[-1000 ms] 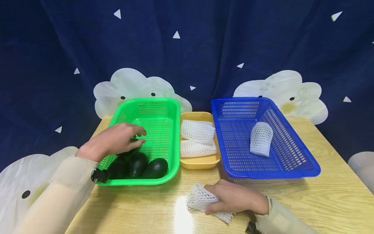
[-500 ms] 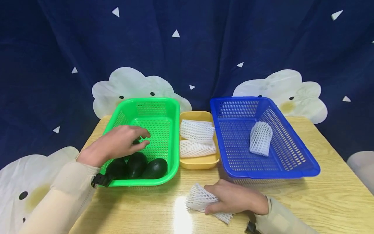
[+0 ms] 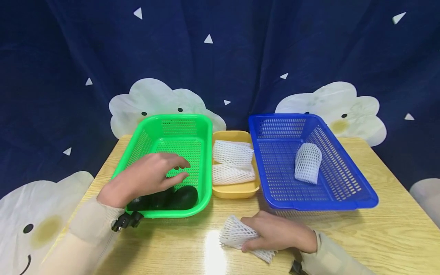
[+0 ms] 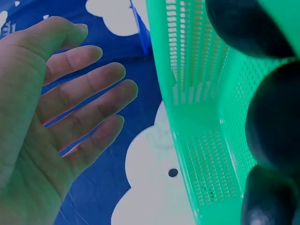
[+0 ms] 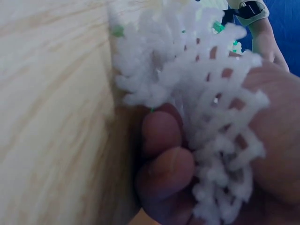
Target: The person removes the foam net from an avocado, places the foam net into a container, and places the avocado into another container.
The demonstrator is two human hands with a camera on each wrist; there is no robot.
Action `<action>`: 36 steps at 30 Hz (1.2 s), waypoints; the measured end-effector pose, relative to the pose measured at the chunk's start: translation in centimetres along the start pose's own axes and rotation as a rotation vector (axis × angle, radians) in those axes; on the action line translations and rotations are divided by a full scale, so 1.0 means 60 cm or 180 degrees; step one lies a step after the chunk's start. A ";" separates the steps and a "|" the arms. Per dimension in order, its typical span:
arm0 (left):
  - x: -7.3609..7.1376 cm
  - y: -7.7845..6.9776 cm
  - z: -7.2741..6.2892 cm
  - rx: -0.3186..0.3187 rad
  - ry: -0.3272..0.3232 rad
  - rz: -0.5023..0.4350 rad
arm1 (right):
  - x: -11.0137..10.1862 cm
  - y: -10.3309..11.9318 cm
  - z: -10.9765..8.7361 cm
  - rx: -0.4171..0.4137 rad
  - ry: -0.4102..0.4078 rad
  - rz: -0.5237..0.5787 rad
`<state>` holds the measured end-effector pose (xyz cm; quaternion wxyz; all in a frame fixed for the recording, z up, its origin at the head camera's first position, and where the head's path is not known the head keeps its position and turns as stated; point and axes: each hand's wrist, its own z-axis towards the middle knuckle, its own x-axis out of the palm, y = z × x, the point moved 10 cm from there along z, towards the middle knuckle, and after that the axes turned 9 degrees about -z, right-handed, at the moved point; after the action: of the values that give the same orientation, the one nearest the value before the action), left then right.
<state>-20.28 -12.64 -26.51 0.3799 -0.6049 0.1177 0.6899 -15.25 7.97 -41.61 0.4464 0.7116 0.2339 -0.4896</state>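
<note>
Over the green basket (image 3: 208, 160) my left hand (image 3: 151, 173) hovers with relaxed, spread fingers and nothing in them. Its bare palm and fingers also show in the left wrist view. Dark, glossy, pear-shaped fruits like avocados (image 3: 185, 197) lie in the basket's near end, partly hidden by that hand. In front of the blue basket (image 3: 314, 205), my right hand (image 3: 275, 231) grips a white foam net sleeve (image 3: 235, 232) low over the table. Curled fingertips (image 5: 164, 168) press against the sleeve in the right wrist view, where its open mesh end flares out.
Between the two baskets stands a yellow tray (image 3: 237, 191) with white foam net sleeves (image 3: 233, 174). Inside the blue basket lies a rounded, net-covered item (image 3: 308, 163). A dark blue curtain (image 3: 233, 57) with cloud prints hangs behind the wooden table (image 3: 178, 244).
My left hand has moved right and slightly nearer across the green basket, covering more of the dark fruits. The right hand stays in place with the foam net sleeve.
</note>
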 end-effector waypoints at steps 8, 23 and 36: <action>0.006 -0.027 -0.002 0.0123 -0.0036 -0.0008 | 0.001 -0.002 0.000 0.0014 0.0007 0.0016; 0.039 -0.059 -0.002 0.0307 -0.0160 -0.0196 | -0.001 0.000 -0.001 -0.0002 -0.0036 -0.0049; 0.066 -0.100 -0.003 0.0613 -0.0383 -0.0240 | -0.001 0.000 -0.002 0.0018 -0.0009 -0.0015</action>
<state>-16.04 -7.14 -28.41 0.4683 -0.5271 0.1375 0.6957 -15.22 8.11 -41.57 0.4435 0.7116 0.2336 -0.4923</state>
